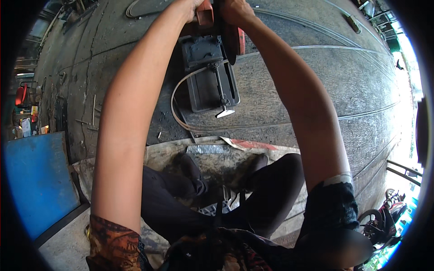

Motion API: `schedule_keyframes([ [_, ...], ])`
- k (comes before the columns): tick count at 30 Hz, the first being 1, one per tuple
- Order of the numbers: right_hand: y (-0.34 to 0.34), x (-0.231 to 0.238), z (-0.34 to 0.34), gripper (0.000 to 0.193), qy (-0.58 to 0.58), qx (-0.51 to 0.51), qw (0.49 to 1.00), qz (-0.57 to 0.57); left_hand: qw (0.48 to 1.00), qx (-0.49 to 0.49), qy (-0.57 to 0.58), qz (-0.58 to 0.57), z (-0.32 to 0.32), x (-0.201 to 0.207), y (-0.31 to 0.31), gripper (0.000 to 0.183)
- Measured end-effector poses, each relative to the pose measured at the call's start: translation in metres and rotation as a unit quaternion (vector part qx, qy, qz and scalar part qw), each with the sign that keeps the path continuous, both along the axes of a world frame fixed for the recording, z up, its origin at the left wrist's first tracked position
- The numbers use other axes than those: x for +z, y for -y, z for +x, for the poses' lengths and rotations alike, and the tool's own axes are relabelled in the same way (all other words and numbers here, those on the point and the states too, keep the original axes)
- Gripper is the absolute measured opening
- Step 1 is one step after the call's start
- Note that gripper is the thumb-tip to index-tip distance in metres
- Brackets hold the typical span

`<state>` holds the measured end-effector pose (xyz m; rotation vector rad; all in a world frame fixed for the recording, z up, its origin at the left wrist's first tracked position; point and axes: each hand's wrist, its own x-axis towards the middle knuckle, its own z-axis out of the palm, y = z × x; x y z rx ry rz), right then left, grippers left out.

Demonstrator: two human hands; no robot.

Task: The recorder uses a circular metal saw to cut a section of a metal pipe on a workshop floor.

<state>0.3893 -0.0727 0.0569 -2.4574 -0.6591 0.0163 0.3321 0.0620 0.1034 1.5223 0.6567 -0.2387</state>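
Observation:
Both my arms reach forward to a cut-off saw at the top edge of the head view. My left hand (pixel 191 6) is beside the saw's red part (pixel 205 14), mostly cut off by the edge. On the other side, my right hand (pixel 238 11) rests close against the saw's dark upper part; its fingers are hidden. A red guard piece (pixel 240 40) and a dark disc (pixel 228 47) show below it. The saw's black base (pixel 196 92) lies flat on the ground. On it sits a clamp screw (pixel 219 83) with a pale T-shaped handle (pixel 225 113).
A cable (pixel 173 106) loops beside the base and runs right. Cloth sheeting (pixel 289 151) lies under my feet. Between my legs is a metal piece (pixel 216 208). A blue panel (pixel 38 180) stands left; a motorcycle (pixel 384 217) is at right. Hoses (pixel 307 22) cross the far floor.

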Motion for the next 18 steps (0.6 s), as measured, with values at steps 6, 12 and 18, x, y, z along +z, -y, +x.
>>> schedule_keyframes([
  [6,-0.004,0.006,-0.029,0.066,0.034,0.05,0.998,-0.018,0.998,0.044,0.019,0.035,-0.013,-0.009,-0.008,0.04],
  [12,0.007,-0.021,-0.01,0.069,0.075,0.008,0.997,-0.011,0.999,0.021,0.021,0.011,-0.006,-0.017,0.008,0.034],
  [18,0.016,-0.021,-0.028,0.068,0.066,0.016,0.997,0.02,0.998,-0.003,0.034,-0.056,-0.02,-0.025,0.013,0.026],
])
